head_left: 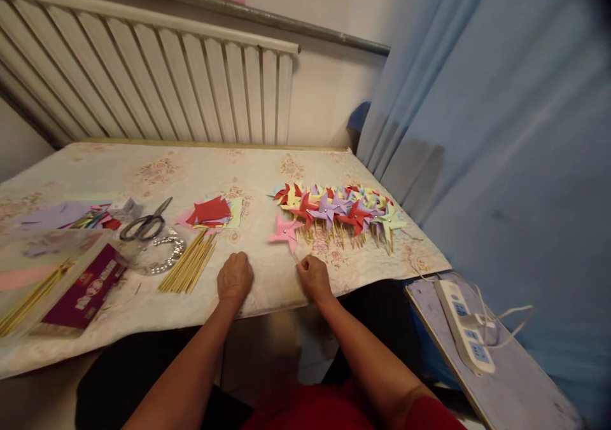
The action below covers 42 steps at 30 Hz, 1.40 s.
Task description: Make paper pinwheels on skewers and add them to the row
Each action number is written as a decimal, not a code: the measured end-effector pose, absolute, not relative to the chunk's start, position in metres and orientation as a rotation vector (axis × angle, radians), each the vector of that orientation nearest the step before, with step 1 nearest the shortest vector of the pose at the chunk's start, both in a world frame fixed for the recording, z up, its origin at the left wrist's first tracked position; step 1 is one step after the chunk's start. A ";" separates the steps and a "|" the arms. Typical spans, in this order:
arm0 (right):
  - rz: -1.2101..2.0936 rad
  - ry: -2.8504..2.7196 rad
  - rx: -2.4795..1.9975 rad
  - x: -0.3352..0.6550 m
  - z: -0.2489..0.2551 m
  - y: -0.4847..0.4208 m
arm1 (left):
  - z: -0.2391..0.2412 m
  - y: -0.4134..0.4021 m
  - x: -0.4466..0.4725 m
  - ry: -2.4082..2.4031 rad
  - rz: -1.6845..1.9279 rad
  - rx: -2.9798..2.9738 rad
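My right hand (315, 278) is closed around the stick of a pink paper pinwheel (285, 231), whose head stands just above the tablecloth. Near the table's front edge my left hand (235, 277) rests as a loose fist, and nothing sticks out of it. Finished-looking pinwheels (329, 207) in red, purple and yellow lie bunched beyond my right hand, their sticks toward me. To the left of my left hand lies a bundle of thin wooden sticks (188, 264). Behind those sticks is a pile of coloured paper pieces (210, 212), red on top.
Scissors (146, 223) lie beside a clear dish of shiny metal pins (165, 253). A purple-labelled box (83, 287) sits at the left front. A radiator (167, 80) lines the wall, and a blue curtain (491, 150) hangs at right by a power strip (465, 328).
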State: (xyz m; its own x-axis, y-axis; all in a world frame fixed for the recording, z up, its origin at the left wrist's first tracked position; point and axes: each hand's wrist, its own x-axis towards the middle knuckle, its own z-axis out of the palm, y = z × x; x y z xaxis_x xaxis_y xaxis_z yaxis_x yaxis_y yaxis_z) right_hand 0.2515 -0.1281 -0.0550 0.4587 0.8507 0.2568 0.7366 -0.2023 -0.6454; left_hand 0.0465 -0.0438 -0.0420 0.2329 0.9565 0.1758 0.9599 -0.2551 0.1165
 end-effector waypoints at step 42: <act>-0.052 -0.942 -1.837 0.320 -0.069 -0.108 | -0.044 -0.043 0.047 -1.907 -0.302 -2.434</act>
State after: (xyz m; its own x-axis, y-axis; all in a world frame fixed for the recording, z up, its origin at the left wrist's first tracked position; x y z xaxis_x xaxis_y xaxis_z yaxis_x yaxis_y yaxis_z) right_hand 0.3198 -0.1078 -0.0687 0.6920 0.5763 0.4348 0.6208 -0.1676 -0.7658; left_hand 0.0474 -0.0430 -0.0438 0.2278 0.9582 0.1732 0.9649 -0.2460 0.0923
